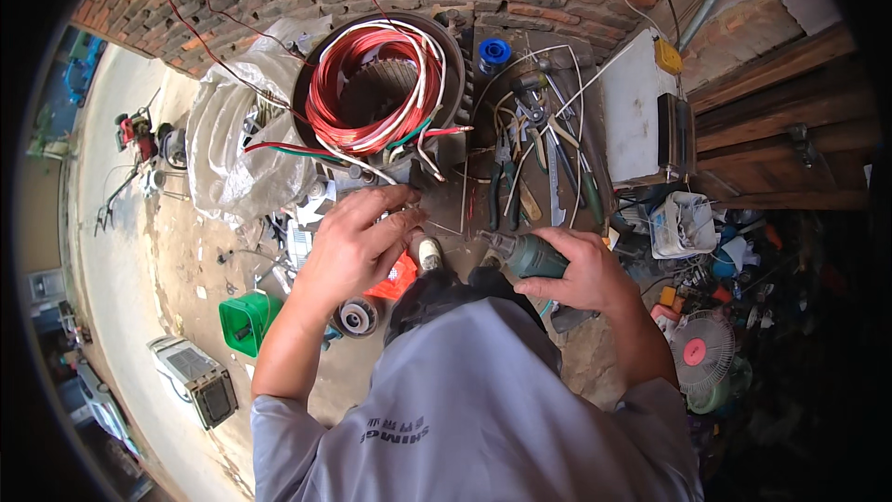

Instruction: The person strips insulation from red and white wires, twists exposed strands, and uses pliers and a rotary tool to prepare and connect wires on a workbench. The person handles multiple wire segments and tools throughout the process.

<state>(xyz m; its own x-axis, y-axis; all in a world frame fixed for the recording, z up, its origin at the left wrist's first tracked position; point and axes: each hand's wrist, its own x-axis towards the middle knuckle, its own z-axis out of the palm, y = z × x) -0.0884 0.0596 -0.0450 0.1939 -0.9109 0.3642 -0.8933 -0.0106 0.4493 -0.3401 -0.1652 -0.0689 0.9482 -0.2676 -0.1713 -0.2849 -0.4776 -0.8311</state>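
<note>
My right hand (585, 271) is wrapped round a dark green hand-held power tool (541, 257). The tool's narrow grey nose points left, toward my other hand. My left hand (364, 232) is closed, with thumb and fingers drawn together below the motor stator; what they hold, if anything, is too small to make out. That motor stator (463, 84) has a thick ring of red copper winding (325, 98) in its round housing. White, red and green lead wires (409, 135) come out at its near side, close above my left fingertips.
Right of the stator lie pliers (503, 177), other hand tools and a blue spool (494, 52). A white box (641, 112) stands at the bench's right. Clear plastic sheeting (228, 139) and a green bucket (249, 323) are left. A fan (703, 353) sits at lower right.
</note>
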